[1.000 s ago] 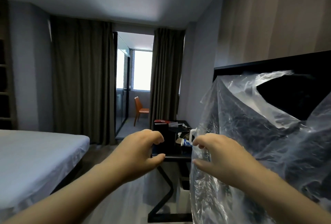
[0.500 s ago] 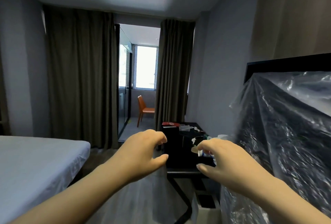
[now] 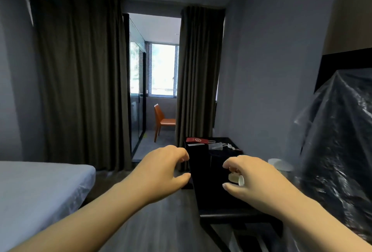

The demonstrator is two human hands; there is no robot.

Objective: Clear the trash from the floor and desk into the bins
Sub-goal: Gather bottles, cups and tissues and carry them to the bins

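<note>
Both hands reach forward: left hand point(image 3: 163, 173) at the tabletop's point(image 3: 217, 201) left edge, half-curled, thumb and fingers apart, holding nothing; right hand point(image 3: 254, 180) curled by white scraps point(image 3: 234, 177), grip impossible to tell. Red packet point(image 3: 196, 140) and clear wrapper point(image 3: 216, 147) lie at the far edge

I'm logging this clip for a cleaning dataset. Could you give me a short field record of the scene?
setting: bedroom, white-sheeted bed on the left, dark curtains behind
desk: black desk bearing a flat red paper bag and small white scraps
left hand: loosely curled, holds nothing
right hand: curled over the desk, grip unclear
plastic: clear crinkled plastic bag on the far right
</note>
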